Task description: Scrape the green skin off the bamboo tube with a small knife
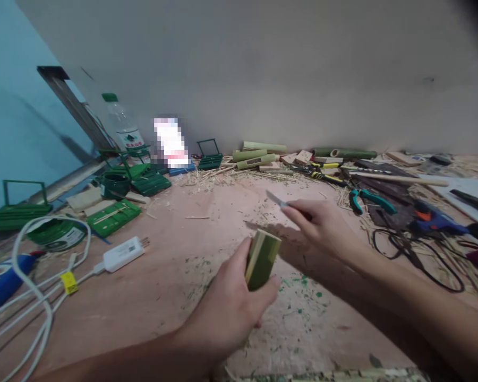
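A short split piece of green bamboo (263,260) stands tilted in my left hand (231,302), whose fingers and thumb wrap its lower part. Its pale cut edge faces up and to the left. My right hand (318,223) is closed round a knife (276,199); the blade points up and left, and the handle is mostly hidden in the fingers. Blade and bamboo are apart, with the knife beyond and to the right. Under both hands lies the wooden tabletop (207,239), dotted with green specks and shavings.
Bamboo tubes (258,156) lie along the wall. On the right are teal-handled pliers (372,201), a blue glue gun (438,218) and black cable. Green bamboo pieces (113,216), a water bottle (123,127), a lit screen (171,142) and a white charger (122,254) with looped cable occupy the left.
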The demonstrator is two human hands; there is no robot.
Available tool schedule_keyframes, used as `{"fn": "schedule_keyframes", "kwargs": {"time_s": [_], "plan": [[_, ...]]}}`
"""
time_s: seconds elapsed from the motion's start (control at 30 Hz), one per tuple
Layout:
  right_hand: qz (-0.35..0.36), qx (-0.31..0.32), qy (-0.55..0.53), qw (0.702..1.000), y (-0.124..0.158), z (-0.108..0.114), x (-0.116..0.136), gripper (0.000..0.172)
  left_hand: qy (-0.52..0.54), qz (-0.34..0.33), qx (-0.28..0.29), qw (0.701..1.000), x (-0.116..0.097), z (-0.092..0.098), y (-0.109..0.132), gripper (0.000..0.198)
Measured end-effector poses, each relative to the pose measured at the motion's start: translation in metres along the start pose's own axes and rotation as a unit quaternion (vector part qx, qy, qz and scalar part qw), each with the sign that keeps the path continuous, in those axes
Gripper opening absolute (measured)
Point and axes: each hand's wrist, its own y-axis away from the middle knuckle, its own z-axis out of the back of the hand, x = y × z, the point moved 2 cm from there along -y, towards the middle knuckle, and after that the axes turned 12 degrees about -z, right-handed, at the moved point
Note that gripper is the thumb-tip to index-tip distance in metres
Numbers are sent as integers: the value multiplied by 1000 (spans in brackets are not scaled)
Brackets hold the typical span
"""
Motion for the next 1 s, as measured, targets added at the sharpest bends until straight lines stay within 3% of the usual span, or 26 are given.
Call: {"fn": "schedule_keyframes", "kwargs": {"time_s": [0.1, 0.23, 0.43, 0.57, 0.7, 1.0], "plan": [[-27, -29, 10, 999, -7, 8, -4, 41, 14, -9, 12, 1000, -4, 0, 1, 23], [-28, -13, 10, 999, 1, 5, 8, 38, 32, -31, -15, 999, -5, 8, -9, 25], [50, -3, -18, 999, 18, 2, 21, 28, 77, -29, -24, 996, 4, 11, -16, 32], [93, 58, -44, 993, 23, -1, 23, 22, 104, -37, -31, 993, 6, 11, -18, 33], [92, 124, -44, 987, 25, -8, 23, 27, 131, -26, -30, 991, 6, 11, -19, 31], [116, 170, -36, 978, 27, -13, 25, 31, 121, -37, -36, 991, 5, 11, -20, 29]]}}
